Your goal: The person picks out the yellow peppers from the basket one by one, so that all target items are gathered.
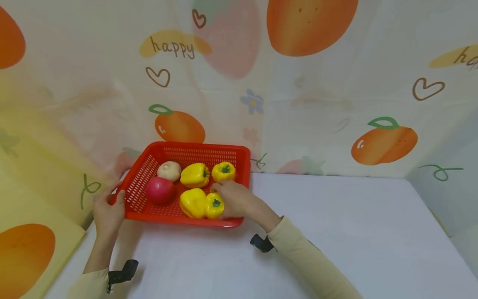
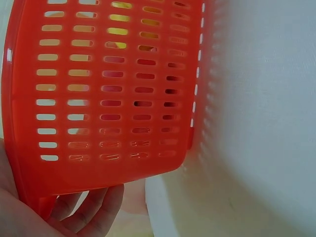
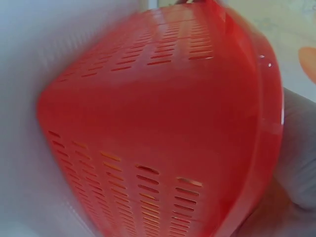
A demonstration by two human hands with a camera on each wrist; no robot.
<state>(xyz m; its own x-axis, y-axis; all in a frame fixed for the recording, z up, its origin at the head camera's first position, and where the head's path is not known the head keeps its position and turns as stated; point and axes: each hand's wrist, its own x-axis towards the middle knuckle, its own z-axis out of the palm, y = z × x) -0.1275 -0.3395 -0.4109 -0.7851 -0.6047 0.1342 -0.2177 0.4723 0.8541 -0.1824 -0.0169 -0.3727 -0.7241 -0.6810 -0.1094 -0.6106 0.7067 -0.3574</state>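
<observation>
A red plastic basket (image 1: pixel 194 145) with slotted walls stands on the table. My left hand (image 1: pixel 108 211) grips its left rim; in the left wrist view the fingers (image 2: pixel 101 212) curl under the edge. My right hand (image 1: pixel 235 199) reaches over the right side into the basket, beside a yellow bell pepper (image 1: pixel 215 206) and just in front of another bell pepper (image 1: pixel 224 171). Its fingertips are hidden, so I cannot tell whether they hold anything. Two more yellow bell peppers, one behind (image 1: pixel 194 175) and one in front (image 1: pixel 192 203), lie near the middle.
At the basket's left lie a whitish round vegetable (image 1: pixel 169 171) and a pinkish-red round fruit (image 1: pixel 160 191). The white table (image 1: pixel 336 232) extends to the right. A printed cloth (image 1: pixel 306 104) hangs right behind the basket, and a yellowish side wall (image 1: pixel 33 187) stands close at left.
</observation>
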